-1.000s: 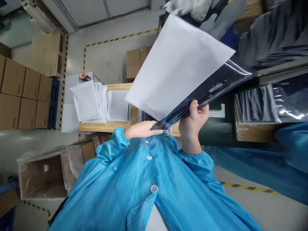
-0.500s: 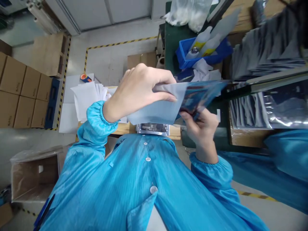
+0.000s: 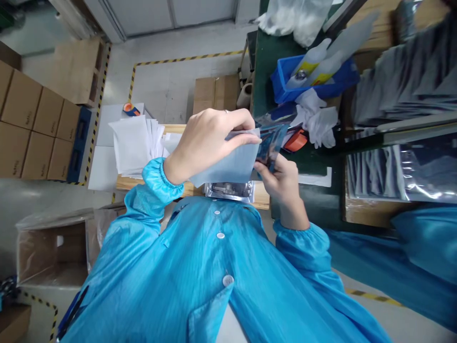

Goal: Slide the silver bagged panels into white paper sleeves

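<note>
The left hand point(image 3: 210, 140) pinches a thin white sheet point(image 3: 228, 165) and the right hand point(image 3: 284, 185) grips a glossy dark packet point(image 3: 268, 143) above the wooden surface point(image 3: 262, 197), where uneven pulling could crease the sheet.

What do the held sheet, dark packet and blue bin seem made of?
Sheet: thin paper or plastic film, matte, with an even, glareless face. Packet: probably glossy plastic film, given its creased highlights. Bin: likely moulded plastic, from its smooth, uniform blue walls.

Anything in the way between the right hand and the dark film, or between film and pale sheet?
Nothing visible: the right hand grips the dark film directly, and the pale sheet, pinched by the left hand, shows beside it.
</note>
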Tool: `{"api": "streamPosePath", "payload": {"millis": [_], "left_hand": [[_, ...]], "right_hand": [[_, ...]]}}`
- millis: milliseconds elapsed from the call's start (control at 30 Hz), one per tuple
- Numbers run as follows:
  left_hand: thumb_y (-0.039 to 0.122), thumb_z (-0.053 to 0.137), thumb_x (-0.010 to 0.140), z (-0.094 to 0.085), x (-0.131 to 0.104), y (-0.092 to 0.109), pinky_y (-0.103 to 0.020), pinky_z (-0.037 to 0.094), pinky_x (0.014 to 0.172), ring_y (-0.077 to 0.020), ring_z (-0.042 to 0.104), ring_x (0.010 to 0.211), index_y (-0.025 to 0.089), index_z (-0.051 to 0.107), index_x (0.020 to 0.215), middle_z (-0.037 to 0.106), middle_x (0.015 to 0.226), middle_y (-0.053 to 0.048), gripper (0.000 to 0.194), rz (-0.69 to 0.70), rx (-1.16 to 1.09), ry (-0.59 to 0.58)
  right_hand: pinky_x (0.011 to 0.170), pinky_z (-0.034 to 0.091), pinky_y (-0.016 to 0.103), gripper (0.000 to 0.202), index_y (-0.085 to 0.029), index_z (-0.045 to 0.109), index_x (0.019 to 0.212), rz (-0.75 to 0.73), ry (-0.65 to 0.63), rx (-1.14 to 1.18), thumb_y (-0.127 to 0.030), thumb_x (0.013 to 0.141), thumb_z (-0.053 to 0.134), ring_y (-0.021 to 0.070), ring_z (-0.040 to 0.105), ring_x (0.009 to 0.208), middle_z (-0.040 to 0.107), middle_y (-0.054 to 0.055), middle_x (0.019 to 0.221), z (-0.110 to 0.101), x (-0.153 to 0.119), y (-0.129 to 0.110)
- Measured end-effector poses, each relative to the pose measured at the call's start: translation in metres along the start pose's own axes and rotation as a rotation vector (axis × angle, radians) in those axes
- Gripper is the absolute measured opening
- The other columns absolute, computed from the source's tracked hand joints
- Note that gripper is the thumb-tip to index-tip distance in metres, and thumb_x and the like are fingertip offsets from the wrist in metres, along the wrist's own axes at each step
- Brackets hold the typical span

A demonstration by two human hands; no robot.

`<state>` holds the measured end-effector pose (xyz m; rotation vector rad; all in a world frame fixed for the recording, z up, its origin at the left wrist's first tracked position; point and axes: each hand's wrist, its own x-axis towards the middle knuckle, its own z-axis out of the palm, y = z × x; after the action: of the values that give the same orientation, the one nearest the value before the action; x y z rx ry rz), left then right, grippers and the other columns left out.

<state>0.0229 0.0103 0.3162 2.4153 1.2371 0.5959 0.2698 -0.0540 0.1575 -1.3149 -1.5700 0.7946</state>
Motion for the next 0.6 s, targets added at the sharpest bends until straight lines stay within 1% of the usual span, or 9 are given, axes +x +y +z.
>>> {"api": "streamPosePath", "payload": {"millis": [100, 167, 200, 267, 333, 367, 433, 533, 600], "left_hand": [[0.052, 0.073, 0.109, 0.011, -0.003, -0.003, -0.052, 0.054, 0.118, -0.0322, 0.076, 0.133, 0.029, 0.08, 0.125, 0.085, 0.123, -0.007, 0.029, -0.042, 0.025, 0.025], [0.059, 0.073, 0.108, 0.019, -0.01, -0.007, -0.057, 0.046, 0.132, -0.0342, 0.064, 0.153, 0.034, 0.074, 0.14, 0.079, 0.142, -0.007, 0.041, -0.133, 0.022, 0.123], [0.063, 0.072, 0.107, 0.024, -0.015, -0.009, -0.059, 0.04, 0.139, -0.0341, 0.055, 0.163, 0.036, 0.068, 0.149, 0.075, 0.152, -0.007, 0.05, -0.213, 0.015, 0.211], [0.066, 0.07, 0.108, 0.038, -0.027, -0.014, -0.062, 0.026, 0.147, -0.0325, 0.036, 0.176, 0.038, 0.052, 0.165, 0.064, 0.166, -0.007, 0.066, -0.421, -0.023, 0.443], [0.065, 0.075, 0.105, 0.059, -0.038, -0.02, -0.064, 0.019, 0.149, -0.0312, 0.026, 0.18, 0.038, 0.038, 0.173, 0.055, 0.174, -0.008, 0.082, -0.595, -0.144, 0.63], [0.064, 0.08, 0.103, 0.072, -0.043, -0.023, -0.064, 0.021, 0.149, -0.0311, 0.027, 0.18, 0.038, 0.035, 0.174, 0.053, 0.175, -0.008, 0.088, -0.642, -0.246, 0.68], [0.063, 0.088, 0.096, 0.1, -0.051, -0.028, -0.062, 0.033, 0.145, -0.0313, 0.039, 0.175, 0.038, 0.037, 0.171, 0.056, 0.173, -0.011, 0.094, -0.666, -0.517, 0.7], [0.064, 0.093, 0.089, 0.144, -0.061, -0.029, -0.057, 0.052, 0.133, -0.0328, 0.063, 0.156, 0.03, 0.055, 0.158, 0.069, 0.158, -0.014, 0.086, -0.675, -0.92, 0.618], [0.065, 0.097, 0.083, 0.171, -0.068, -0.024, -0.056, 0.059, 0.125, -0.0348, 0.073, 0.142, 0.024, 0.066, 0.142, 0.077, 0.144, -0.016, 0.079, -0.745, -1.057, 0.567]], "right_hand": [[0.063, 0.052, 0.03, 0.041, -0.023, 0.072, 0.087, 0.04, 0.007, 0.046, -0.061, 0.094, 0.086, 0.016, 0.056, 0.062, 0.065, -0.001, 0.07, 0.014, 0.0, 0.009], [0.07, 0.059, 0.032, 0.043, -0.023, 0.072, 0.089, 0.098, 0.1, 0.142, -0.063, 0.093, 0.087, 0.0176, 0.061, 0.069, 0.067, -0.001, 0.074, 0.027, 0.0, 0.017], [0.075, 0.062, 0.033, 0.044, -0.023, 0.072, 0.091, 0.133, 0.178, 0.218, -0.064, 0.092, 0.087, 0.0185, 0.065, 0.073, 0.069, 0.0, 0.078, 0.034, 0.0, 0.022], [0.087, 0.066, 0.036, 0.045, -0.024, 0.073, 0.1, 0.202, 0.333, 0.412, -0.066, 0.092, 0.087, 0.0199, 0.072, 0.086, 0.074, 0.001, 0.09, 0.048, 0.002, 0.031], [0.097, 0.067, 0.038, 0.048, -0.025, 0.074, 0.109, 0.258, 0.42, 0.586, -0.068, 0.092, 0.085, 0.0209, 0.076, 0.099, 0.077, 0.002, 0.101, 0.058, 0.005, 0.039], [0.1, 0.066, 0.04, 0.049, -0.025, 0.074, 0.113, 0.277, 0.436, 0.638, -0.069, 0.093, 0.084, 0.0213, 0.077, 0.105, 0.077, 0.003, 0.106, 0.063, 0.007, 0.042], [0.104, 0.066, 0.041, 0.052, -0.025, 0.074, 0.117, 0.291, 0.452, 0.661, -0.071, 0.094, 0.081, 0.0221, 0.077, 0.11, 0.078, 0.004, 0.112, 0.07, 0.012, 0.046], [0.107, 0.065, 0.043, 0.053, -0.023, 0.073, 0.123, 0.273, 0.526, 0.62, -0.069, 0.097, 0.077, 0.0222, 0.077, 0.113, 0.078, 0.006, 0.119, 0.083, 0.017, 0.047], [0.108, 0.065, 0.043, 0.05, -0.023, 0.071, 0.127, 0.263, 0.608, 0.584, -0.066, 0.101, 0.073, 0.022, 0.077, 0.116, 0.078, 0.007, 0.122, 0.094, 0.019, 0.046]]}}
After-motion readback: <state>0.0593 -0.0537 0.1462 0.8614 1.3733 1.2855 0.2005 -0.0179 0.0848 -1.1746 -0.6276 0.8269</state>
